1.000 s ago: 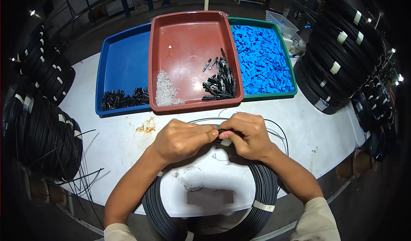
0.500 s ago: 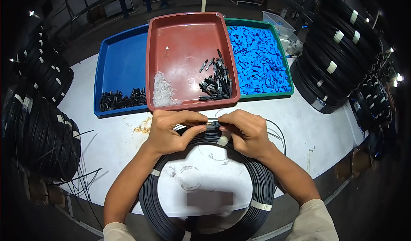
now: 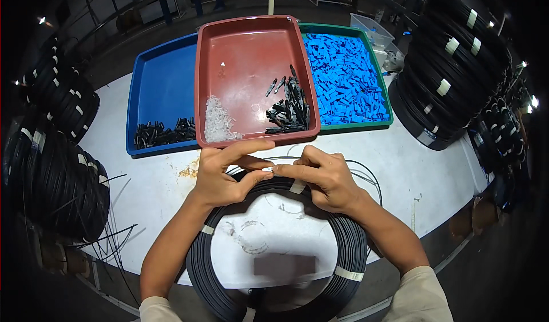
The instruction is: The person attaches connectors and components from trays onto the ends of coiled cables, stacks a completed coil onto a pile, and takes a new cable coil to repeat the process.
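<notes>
Fingers of the left hand (image 3: 220, 178) pinch a small pale piece (image 3: 267, 169) above the black cable coil (image 3: 350, 239), which overhangs the near edge of the worktop (image 3: 146, 193) — whether the right hand (image 3: 330, 179), forefinger at the piece, grips too, I cannot tell.

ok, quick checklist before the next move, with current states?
1. Left hand pinching the pale part: ok.
2. Right hand at the same part: ok, fingertip reaches it.
3. Pale part joined to a cable: cannot tell, fingers cover it.
4. Coil wholly over the table: not ok, near side extends past the edge.
5. Red tray stocked: ok, clear pieces left, black parts right.
</notes>
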Tool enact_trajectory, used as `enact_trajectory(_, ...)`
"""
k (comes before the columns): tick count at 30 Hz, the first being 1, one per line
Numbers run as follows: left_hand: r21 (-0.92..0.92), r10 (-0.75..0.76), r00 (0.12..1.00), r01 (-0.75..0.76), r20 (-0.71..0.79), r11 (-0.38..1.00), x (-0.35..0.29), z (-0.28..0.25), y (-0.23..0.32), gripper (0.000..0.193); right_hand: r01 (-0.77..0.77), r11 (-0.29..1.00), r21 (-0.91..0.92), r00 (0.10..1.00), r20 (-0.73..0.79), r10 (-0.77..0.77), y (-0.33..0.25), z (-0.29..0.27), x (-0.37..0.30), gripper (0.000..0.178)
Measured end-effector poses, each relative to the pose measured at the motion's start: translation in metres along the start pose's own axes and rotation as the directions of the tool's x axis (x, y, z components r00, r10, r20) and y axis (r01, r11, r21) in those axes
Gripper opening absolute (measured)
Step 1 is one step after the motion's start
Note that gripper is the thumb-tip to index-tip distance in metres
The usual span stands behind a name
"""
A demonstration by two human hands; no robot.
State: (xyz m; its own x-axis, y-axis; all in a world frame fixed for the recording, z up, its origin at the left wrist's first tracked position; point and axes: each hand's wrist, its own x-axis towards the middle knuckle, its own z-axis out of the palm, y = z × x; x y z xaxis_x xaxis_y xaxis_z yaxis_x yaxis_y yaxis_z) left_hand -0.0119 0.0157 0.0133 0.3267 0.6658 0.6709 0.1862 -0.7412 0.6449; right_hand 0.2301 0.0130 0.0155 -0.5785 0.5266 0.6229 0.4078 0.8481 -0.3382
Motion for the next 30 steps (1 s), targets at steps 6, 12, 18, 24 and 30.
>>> enact_trajectory(6, -0.032, -0.071, 0.997, 0.072, 0.015, 0.997, -0.001, -0.003, -0.002, 0.052, -0.019, 0.999, 0.027, 1.0, 0.003, 0.018, -0.002, 0.004, 0.003, 0.05)
enact_trajectory(12, 0.039, -0.096, 0.989, 0.092, 0.109, 0.995, 0.005, -0.002, 0.002, 0.055, 0.027, 0.997, 0.076, 0.999, -0.039, -0.024, 0.004, 0.006, 0.004, 0.044)
enact_trajectory(18, 0.008, -0.243, 0.961, 0.247, -0.131, 0.969, 0.014, -0.021, 0.005, 0.034, -0.015, 0.992, 0.124, 0.997, -0.079, 0.025, 0.002, 0.005, 0.005, 0.035)
enact_trajectory(24, 0.213, -0.221, 0.893, 0.322, -0.392, 0.922, 0.042, -0.07, -0.026, 0.022, -0.069, 0.979, 0.191, 0.992, -0.092, 0.088, 0.0, 0.006, 0.004, 0.028)
enact_trajectory(30, 0.731, -0.356, 0.924, 0.148, 0.137, 0.666, 0.062, -0.088, -0.046, 0.017, -0.095, 0.972, 0.217, 0.991, -0.074, 0.114, -0.001, 0.005, 0.006, 0.025)
